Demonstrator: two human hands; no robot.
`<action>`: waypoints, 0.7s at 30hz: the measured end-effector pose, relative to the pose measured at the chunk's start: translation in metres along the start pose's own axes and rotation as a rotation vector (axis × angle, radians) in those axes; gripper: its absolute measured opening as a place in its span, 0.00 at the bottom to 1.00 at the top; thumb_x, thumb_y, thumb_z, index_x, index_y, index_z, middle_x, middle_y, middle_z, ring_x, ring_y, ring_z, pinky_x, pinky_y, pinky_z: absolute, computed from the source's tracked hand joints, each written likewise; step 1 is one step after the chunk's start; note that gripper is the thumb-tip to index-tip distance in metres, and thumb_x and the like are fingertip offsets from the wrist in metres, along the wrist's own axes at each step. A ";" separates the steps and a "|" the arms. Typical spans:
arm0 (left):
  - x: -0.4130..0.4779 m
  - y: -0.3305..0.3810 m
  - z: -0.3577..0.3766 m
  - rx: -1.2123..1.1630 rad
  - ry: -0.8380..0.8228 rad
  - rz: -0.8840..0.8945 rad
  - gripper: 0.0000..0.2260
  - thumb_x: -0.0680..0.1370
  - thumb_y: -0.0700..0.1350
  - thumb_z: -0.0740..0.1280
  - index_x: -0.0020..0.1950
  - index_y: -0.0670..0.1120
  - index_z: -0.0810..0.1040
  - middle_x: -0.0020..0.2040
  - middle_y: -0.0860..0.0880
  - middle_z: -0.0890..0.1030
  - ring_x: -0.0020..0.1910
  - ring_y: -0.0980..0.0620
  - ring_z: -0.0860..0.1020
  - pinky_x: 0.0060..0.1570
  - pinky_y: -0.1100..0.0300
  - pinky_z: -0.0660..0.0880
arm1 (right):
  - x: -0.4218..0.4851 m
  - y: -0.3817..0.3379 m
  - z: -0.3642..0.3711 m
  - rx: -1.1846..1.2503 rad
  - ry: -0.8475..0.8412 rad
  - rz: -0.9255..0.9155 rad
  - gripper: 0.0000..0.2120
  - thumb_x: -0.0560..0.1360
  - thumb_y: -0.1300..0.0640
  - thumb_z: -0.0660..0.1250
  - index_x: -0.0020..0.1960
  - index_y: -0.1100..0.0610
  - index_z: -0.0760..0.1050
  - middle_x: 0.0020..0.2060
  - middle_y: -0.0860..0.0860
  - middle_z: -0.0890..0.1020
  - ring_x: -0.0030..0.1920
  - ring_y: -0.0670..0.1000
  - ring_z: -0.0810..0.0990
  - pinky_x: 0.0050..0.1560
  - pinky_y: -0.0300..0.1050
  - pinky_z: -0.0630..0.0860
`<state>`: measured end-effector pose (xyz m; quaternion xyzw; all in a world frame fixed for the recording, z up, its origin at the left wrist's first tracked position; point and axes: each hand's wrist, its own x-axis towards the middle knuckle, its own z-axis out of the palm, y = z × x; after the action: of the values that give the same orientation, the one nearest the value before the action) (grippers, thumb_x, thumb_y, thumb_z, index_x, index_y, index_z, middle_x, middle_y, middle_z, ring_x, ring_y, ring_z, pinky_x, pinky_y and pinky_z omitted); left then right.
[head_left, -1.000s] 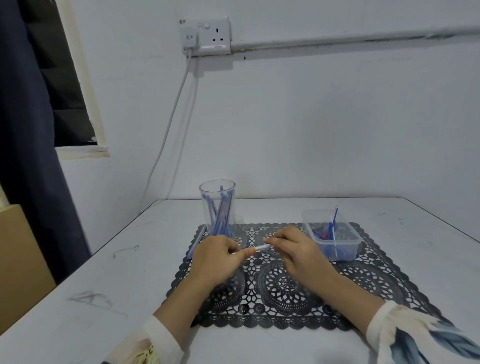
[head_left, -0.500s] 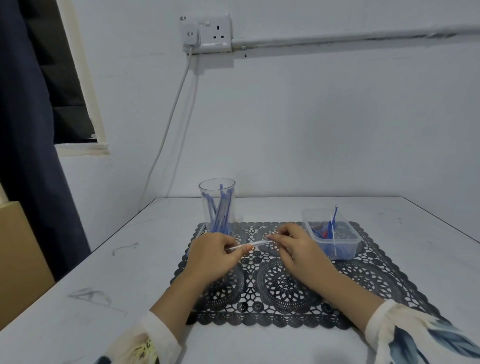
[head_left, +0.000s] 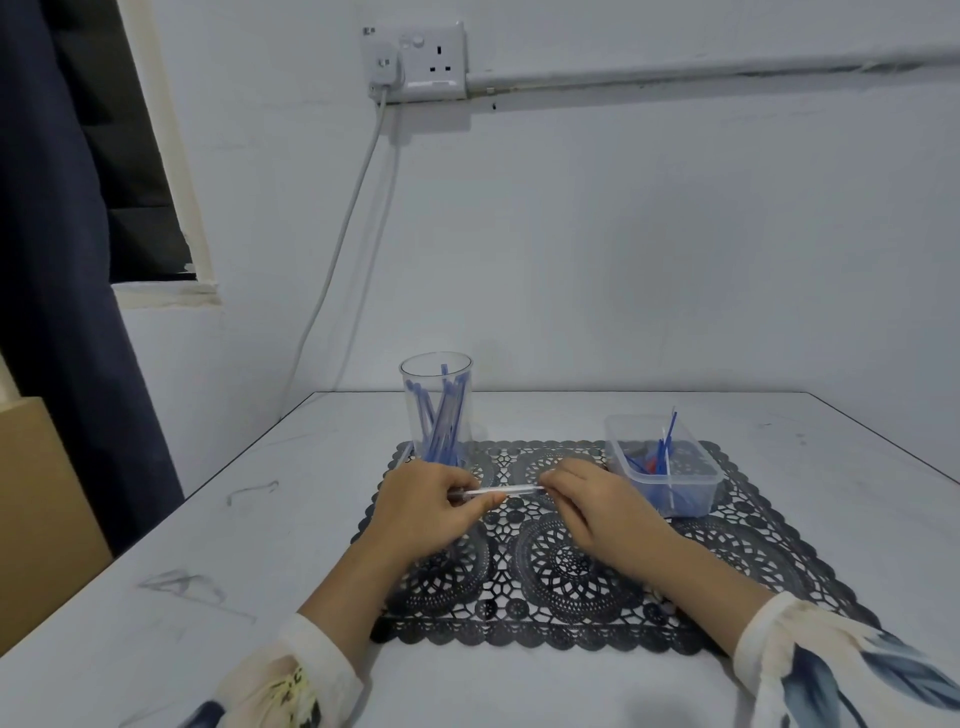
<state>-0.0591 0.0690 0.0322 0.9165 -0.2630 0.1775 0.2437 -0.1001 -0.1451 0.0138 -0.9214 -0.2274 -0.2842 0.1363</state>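
Where the two hands meet just below the middle of the frame, we find a slim clear pen (head_left: 503, 490) stretched almost level between them, its right end a touch higher than its left. Our left hand (head_left: 427, 512) has its fingers curled in and pinches the pen's darker left end between thumb and fingertips. Our right hand (head_left: 597, 506) closes its fingertips on the opposite end, so only the bare middle of the barrel shows in the gap. Both hands hover low over a black lace mat (head_left: 753, 566) spread on the white worktop (head_left: 208, 571), and we cannot tell whether the pen itself touches the mat. Just above the left hand, at the mat's upper left corner, stands a clear tumbler (head_left: 413, 387) holding a bunch of blue pens (head_left: 441, 423) that lean against its wall. Just to the upper right of the right hand sits a shallow clear tub (head_left: 696, 496) with a few thin blue sticks (head_left: 666, 449) and something red inside, some of the sticks poking up past its rim. Pale patterned sleeves (head_left: 831, 670) cover our forearms at the bottom edge of the frame. Higher up, a white cable (head_left: 332, 270) drops from a wall socket (head_left: 434, 62) near the top centre, and a dark curtain (head_left: 52, 260) fills the left edge.
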 end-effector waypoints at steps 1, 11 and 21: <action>0.000 -0.001 0.000 -0.017 0.003 0.006 0.15 0.71 0.64 0.65 0.40 0.55 0.83 0.27 0.54 0.78 0.26 0.59 0.72 0.28 0.69 0.62 | 0.000 -0.001 -0.002 0.010 -0.006 -0.018 0.16 0.76 0.54 0.54 0.52 0.59 0.78 0.42 0.50 0.80 0.42 0.48 0.78 0.44 0.39 0.77; -0.001 -0.005 -0.001 -0.089 0.022 0.011 0.13 0.71 0.63 0.67 0.42 0.55 0.84 0.27 0.54 0.79 0.26 0.59 0.73 0.28 0.70 0.62 | -0.001 0.000 -0.006 0.044 0.050 -0.015 0.19 0.76 0.48 0.53 0.52 0.56 0.80 0.39 0.48 0.80 0.36 0.45 0.76 0.36 0.38 0.74; 0.003 -0.010 0.000 -0.048 0.079 -0.058 0.18 0.72 0.66 0.62 0.43 0.55 0.84 0.31 0.56 0.81 0.32 0.61 0.76 0.32 0.65 0.69 | -0.003 -0.004 -0.010 0.106 0.128 0.135 0.22 0.77 0.65 0.55 0.70 0.55 0.65 0.45 0.45 0.72 0.44 0.42 0.69 0.47 0.35 0.69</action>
<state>-0.0511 0.0756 0.0304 0.9098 -0.2307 0.2002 0.2810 -0.1087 -0.1466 0.0211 -0.9061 -0.1705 -0.3201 0.2180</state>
